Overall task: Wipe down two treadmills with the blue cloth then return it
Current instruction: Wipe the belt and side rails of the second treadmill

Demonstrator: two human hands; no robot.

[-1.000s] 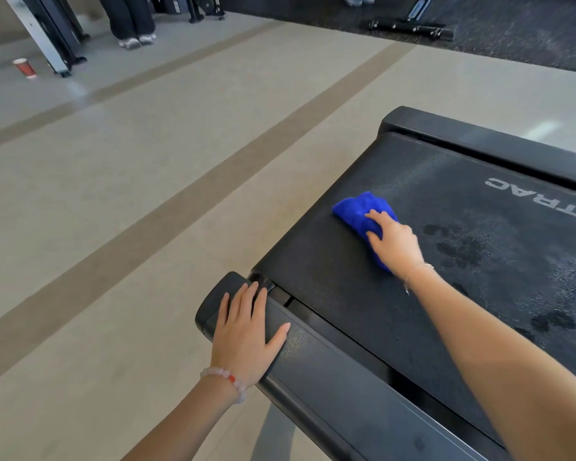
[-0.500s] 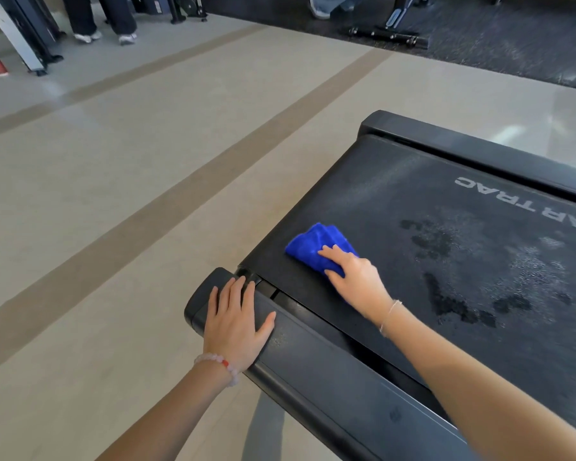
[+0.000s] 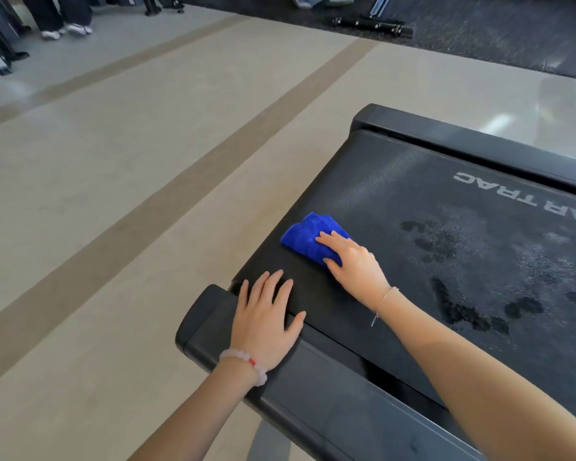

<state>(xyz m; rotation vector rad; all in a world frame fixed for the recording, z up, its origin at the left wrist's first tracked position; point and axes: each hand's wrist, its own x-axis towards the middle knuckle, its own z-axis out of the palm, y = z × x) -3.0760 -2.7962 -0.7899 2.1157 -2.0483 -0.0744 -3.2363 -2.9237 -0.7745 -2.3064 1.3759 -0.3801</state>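
The treadmill (image 3: 479, 151) fills the right half of the frame. Its black belt (image 3: 396, 194) seems to run with its long axis from the centre out to the right edge. On the belt, right of centre and toward the lower right, there are dark blotchy marks (image 3: 459, 311) that look not yet wiped. A dark rail (image 3: 313, 394) crosses the lower part of the frame.

The left hand (image 3: 263, 317) lies spread and flat on the rail's rounded end and the belt corner, below centre. It holds nothing and seems only to support the body. The right hand (image 3: 353, 264) is just above it, in the centre. Its fingers are nearly straight and press the cloth (image 3: 308, 236) down on the belt.

The blue cloth is bunched under those fingers, close to the belt's left edge. So the marks lie to the right of the cloth and lower in the frame – well apart from it, on the wrist side of the right hand. I think the next stroke must go that way, along the belt, and the right hand is the one for it – it already has the cloth.
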